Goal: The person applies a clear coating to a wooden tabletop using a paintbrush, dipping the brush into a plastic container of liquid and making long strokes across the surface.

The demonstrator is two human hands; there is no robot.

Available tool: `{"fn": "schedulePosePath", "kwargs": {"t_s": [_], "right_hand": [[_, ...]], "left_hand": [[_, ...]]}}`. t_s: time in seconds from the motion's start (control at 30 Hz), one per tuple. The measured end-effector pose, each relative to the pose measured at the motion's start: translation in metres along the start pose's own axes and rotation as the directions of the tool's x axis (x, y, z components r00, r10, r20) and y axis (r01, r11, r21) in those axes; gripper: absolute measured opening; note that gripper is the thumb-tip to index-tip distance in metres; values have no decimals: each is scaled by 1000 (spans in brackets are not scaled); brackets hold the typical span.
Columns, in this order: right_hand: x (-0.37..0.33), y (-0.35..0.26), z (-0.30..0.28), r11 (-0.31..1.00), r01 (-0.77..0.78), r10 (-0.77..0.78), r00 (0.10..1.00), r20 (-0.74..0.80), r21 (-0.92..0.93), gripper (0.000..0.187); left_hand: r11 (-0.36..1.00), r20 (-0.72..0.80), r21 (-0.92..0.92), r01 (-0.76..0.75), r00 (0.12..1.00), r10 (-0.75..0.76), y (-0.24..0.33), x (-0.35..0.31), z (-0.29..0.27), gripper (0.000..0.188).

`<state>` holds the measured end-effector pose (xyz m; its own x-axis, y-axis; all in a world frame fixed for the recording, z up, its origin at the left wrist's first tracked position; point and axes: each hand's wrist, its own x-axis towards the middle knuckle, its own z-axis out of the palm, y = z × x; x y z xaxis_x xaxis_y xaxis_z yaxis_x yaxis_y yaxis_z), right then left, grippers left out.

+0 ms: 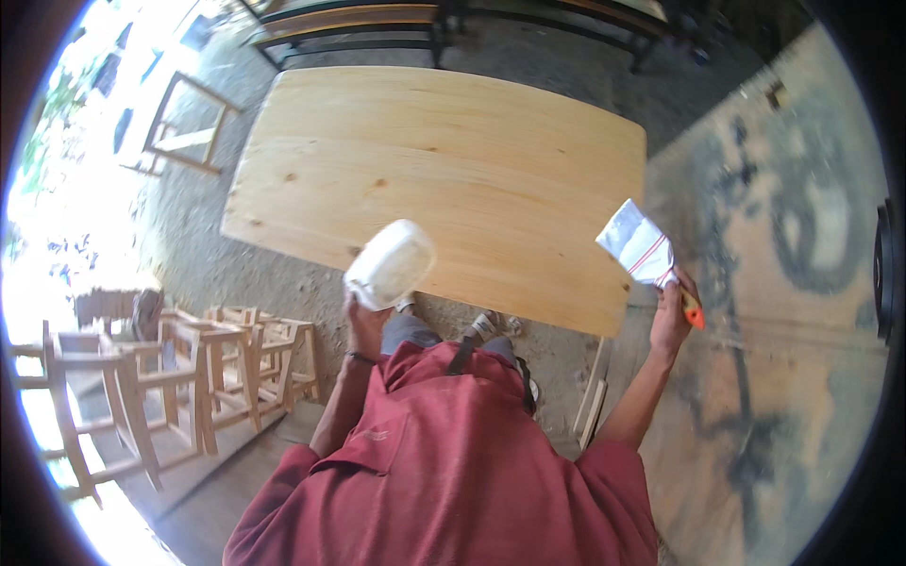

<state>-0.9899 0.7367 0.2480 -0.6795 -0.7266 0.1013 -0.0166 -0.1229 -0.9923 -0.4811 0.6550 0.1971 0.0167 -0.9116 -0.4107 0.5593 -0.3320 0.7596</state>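
My left hand point(364, 327) grips a whitish plastic container point(392, 264) over the near left edge of a pale wooden tabletop point(453, 160). Whether anything is inside the container cannot be made out. On the other side, my right hand point(670, 321) is closed round a wide flat paintbrush point(640, 247), held just past the tabletop's right edge. Its broad end is white with red stripes and points up and left; an orange handle tip sticks out below the fingers. The tabletop's surface shows several brown knots.
Several unfinished wooden stool frames point(212, 373) stand at the lower left, and another wooden frame point(184, 127) is at the upper left. Dark-framed benches point(349, 24) line the far side. A large stained board point(793, 311) fills the right. Wooden strips point(593, 391) lie near my right arm.
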Motion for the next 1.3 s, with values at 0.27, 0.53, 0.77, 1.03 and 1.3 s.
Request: {"fn": "schedulePosePath", "kwargs": {"t_s": [0.27, 0.53, 0.77, 1.03, 1.3], "right_hand": [[-108, -111, 265, 943, 333, -253, 706, 662, 4, 18], [-142, -105, 358, 808, 510, -147, 659, 737, -295, 21], [-163, -85, 433, 456, 690, -7, 634, 773, -562, 28], [-182, -78, 483, 379, 744, 17, 589, 808, -551, 32], [-181, -92, 495, 733, 572, -67, 598, 799, -367, 25]], "left_hand": [[981, -110, 92, -172, 977, 181, 13, -20, 10, 104], [965, -208, 125, -230, 945, 253, 28, -27, -10, 115], [915, -174, 107, -389, 899, 403, 65, -14, -16, 129], [930, -194, 36, -365, 911, 365, 84, 3, -43, 127], [923, -212, -4, -385, 902, 376, 97, 26, -63, 121]]}}
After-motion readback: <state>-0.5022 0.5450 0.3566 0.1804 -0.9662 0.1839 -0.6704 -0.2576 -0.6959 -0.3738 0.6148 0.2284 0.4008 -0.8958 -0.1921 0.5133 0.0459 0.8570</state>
